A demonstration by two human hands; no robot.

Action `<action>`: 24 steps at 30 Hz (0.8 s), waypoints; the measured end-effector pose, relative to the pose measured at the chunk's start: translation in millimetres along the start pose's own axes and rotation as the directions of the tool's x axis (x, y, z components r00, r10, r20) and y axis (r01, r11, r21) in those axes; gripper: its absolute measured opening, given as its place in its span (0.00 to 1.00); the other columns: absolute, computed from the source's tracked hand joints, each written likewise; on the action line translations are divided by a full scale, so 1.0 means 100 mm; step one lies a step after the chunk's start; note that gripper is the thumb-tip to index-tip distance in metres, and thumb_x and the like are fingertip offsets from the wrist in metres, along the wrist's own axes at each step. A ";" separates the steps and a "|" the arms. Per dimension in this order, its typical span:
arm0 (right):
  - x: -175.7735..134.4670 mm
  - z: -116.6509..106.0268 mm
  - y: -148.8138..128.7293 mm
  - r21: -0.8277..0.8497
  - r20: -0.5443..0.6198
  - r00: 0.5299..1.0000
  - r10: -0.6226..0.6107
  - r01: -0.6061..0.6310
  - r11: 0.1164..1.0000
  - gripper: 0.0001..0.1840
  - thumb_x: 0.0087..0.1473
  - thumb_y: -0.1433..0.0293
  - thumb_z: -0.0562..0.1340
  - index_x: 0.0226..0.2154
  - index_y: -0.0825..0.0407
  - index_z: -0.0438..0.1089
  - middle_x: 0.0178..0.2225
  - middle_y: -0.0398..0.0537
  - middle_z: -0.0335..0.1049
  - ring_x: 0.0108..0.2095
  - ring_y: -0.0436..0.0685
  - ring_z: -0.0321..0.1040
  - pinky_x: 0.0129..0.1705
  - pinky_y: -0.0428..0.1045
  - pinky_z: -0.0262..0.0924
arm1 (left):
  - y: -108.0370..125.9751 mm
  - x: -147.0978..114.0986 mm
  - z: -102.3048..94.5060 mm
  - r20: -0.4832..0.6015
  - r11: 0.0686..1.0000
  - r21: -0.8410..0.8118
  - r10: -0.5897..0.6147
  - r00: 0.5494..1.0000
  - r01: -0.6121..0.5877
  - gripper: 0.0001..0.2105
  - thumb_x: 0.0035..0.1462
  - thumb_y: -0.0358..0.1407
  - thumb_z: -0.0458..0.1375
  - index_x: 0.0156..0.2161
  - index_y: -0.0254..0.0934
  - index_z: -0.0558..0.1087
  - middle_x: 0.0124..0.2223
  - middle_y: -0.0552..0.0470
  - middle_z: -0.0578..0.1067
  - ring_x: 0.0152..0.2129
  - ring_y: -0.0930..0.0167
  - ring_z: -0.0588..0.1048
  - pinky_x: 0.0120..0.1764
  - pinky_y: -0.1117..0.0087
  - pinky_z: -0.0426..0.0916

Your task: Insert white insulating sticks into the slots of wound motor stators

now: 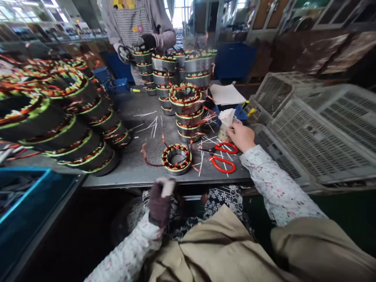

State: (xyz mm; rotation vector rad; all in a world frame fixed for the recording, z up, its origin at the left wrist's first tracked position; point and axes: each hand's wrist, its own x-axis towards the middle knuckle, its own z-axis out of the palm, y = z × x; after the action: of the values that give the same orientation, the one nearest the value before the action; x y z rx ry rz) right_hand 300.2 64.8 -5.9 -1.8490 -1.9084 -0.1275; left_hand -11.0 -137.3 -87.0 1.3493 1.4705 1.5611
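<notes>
My right hand (242, 136) is bare, its fingers bent and closed at the edge of a pale container (223, 134) with crumpled white paper (227, 116) on top. My left hand (160, 201), in a dark glove with a light patch at the fingers, hovers blurred before the table edge; what it holds, if anything, cannot be made out. A single wound stator (176, 166) lies flat on the table between the hands, copper leads sticking out. Red-handled scissors (225, 158) lie right of it among thin white strips (201, 158). Behind stands a stack of stators (189, 121).
More stator stacks tower at left (96, 154) and farther back (164, 64). A co-worker (138, 23) stands across the table (135, 156). Grey plastic crates (329, 129) crowd the right side. A blue bin (26, 196) is at lower left, and a white paper pad (227, 94) lies behind.
</notes>
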 end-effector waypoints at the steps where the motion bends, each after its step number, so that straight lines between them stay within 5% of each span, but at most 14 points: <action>1: 0.02 0.02 0.05 -0.028 0.019 1.000 -0.012 0.012 1.000 0.11 0.56 0.66 0.63 0.38 0.51 0.79 0.39 0.56 0.81 0.36 0.62 0.75 0.32 0.51 0.56 | 0.07 -0.04 0.02 0.080 0.997 0.037 0.058 0.995 -0.061 0.23 0.53 0.62 0.63 0.35 0.42 0.76 0.33 0.51 0.80 0.33 0.64 0.81 0.43 0.56 0.79; 3: 0.03 0.03 0.15 -0.045 0.047 0.998 -0.040 0.043 0.998 0.09 0.55 0.64 0.64 0.35 0.50 0.80 0.34 0.52 0.82 0.33 0.61 0.74 0.30 0.50 0.53 | 0.21 0.07 0.04 0.284 0.930 0.171 0.269 0.920 -0.325 0.17 0.51 0.53 0.70 0.39 0.44 0.79 0.41 0.49 0.83 0.42 0.61 0.82 0.56 0.52 0.75; 4: 0.04 0.01 0.19 -0.036 0.064 0.996 -0.054 0.056 0.998 0.08 0.54 0.63 0.66 0.33 0.49 0.80 0.32 0.51 0.81 0.31 0.60 0.73 0.29 0.50 0.52 | 0.28 0.21 0.04 0.374 0.830 0.268 0.378 0.847 -0.489 0.15 0.54 0.49 0.69 0.44 0.46 0.79 0.47 0.48 0.83 0.49 0.59 0.80 0.63 0.47 0.69; 6: 0.03 -0.04 0.24 0.000 0.080 0.994 -0.069 0.069 0.998 0.06 0.51 0.63 0.68 0.31 0.48 0.79 0.31 0.49 0.81 0.31 0.60 0.73 0.29 0.50 0.53 | 0.35 0.55 0.01 0.432 0.649 0.433 0.460 0.776 -0.626 0.15 0.61 0.44 0.64 0.51 0.46 0.77 0.54 0.46 0.81 0.57 0.56 0.76 0.68 0.38 0.57; 7: 0.02 -0.07 0.23 0.023 0.066 0.995 -0.073 0.071 0.997 0.06 0.51 0.64 0.68 0.32 0.48 0.79 0.32 0.48 0.81 0.32 0.60 0.74 0.30 0.50 0.55 | 0.36 0.70 0.00 0.511 0.607 0.402 0.473 0.718 -0.686 0.13 0.62 0.44 0.63 0.50 0.47 0.78 0.50 0.48 0.82 0.54 0.57 0.78 0.67 0.39 0.60; 9: -0.01 -0.10 0.18 0.071 0.008 0.996 -0.088 0.087 0.994 0.07 0.52 0.66 0.67 0.35 0.48 0.80 0.37 0.49 0.81 0.35 0.60 0.75 0.33 0.50 0.59 | 0.32 0.90 0.02 0.575 0.600 0.352 0.466 0.672 -0.718 0.10 0.61 0.46 0.63 0.45 0.46 0.79 0.43 0.50 0.84 0.49 0.58 0.81 0.62 0.45 0.70; 12: -0.02 -0.07 0.09 0.126 -0.057 0.993 -0.107 0.113 0.986 0.09 0.55 0.68 0.63 0.36 0.49 0.79 0.41 0.51 0.80 0.39 0.60 0.76 0.37 0.51 0.63 | 0.24 0.87 0.11 0.530 0.636 0.387 0.438 0.726 -0.667 0.11 0.62 0.46 0.64 0.45 0.44 0.79 0.43 0.48 0.84 0.46 0.58 0.82 0.53 0.49 0.77; 15: -0.07 0.00 0.06 0.253 -0.159 0.984 -0.086 0.124 0.960 0.10 0.55 0.70 0.60 0.33 0.51 0.78 0.40 0.53 0.80 0.39 0.60 0.76 0.40 0.53 0.67 | 0.23 0.66 0.17 0.412 0.693 0.451 0.397 0.820 -0.562 0.12 0.61 0.43 0.65 0.46 0.42 0.78 0.49 0.46 0.82 0.49 0.58 0.80 0.52 0.50 0.78; 17: -0.19 0.02 0.02 0.392 -0.263 0.963 -0.050 0.154 0.907 0.10 0.57 0.67 0.59 0.35 0.50 0.76 0.40 0.52 0.80 0.38 0.59 0.76 0.41 0.55 0.69 | 0.27 0.55 0.19 0.388 0.734 0.431 0.375 0.842 -0.525 0.10 0.60 0.42 0.66 0.44 0.41 0.78 0.51 0.46 0.81 0.50 0.60 0.80 0.53 0.52 0.77; 20: -0.55 -0.04 -0.14 0.526 -0.366 0.930 -0.020 0.224 0.820 0.10 0.60 0.60 0.61 0.37 0.47 0.75 0.37 0.49 0.80 0.35 0.58 0.77 0.41 0.56 0.72 | 0.32 0.50 0.22 0.411 0.757 0.384 0.373 0.832 -0.529 0.06 0.61 0.40 0.65 0.41 0.40 0.77 0.48 0.48 0.82 0.48 0.64 0.81 0.52 0.55 0.77; 24: -1.24 -0.19 -0.46 0.533 -0.394 0.898 -0.195 0.396 0.747 0.05 0.61 0.63 0.62 0.36 0.43 0.75 0.37 0.48 0.82 0.37 0.60 0.80 0.40 0.57 0.75 | 0.33 0.50 0.27 0.475 0.606 0.458 0.452 0.755 -0.651 0.05 0.65 0.38 0.61 0.42 0.40 0.76 0.47 0.48 0.82 0.49 0.65 0.81 0.59 0.52 0.72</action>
State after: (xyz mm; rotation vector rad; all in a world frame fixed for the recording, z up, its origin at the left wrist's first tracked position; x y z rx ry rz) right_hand 258.2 -60.5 -27.0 -1.0166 -1.7304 0.0780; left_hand 5.9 -89.4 -45.5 2.5276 1.4635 1.1186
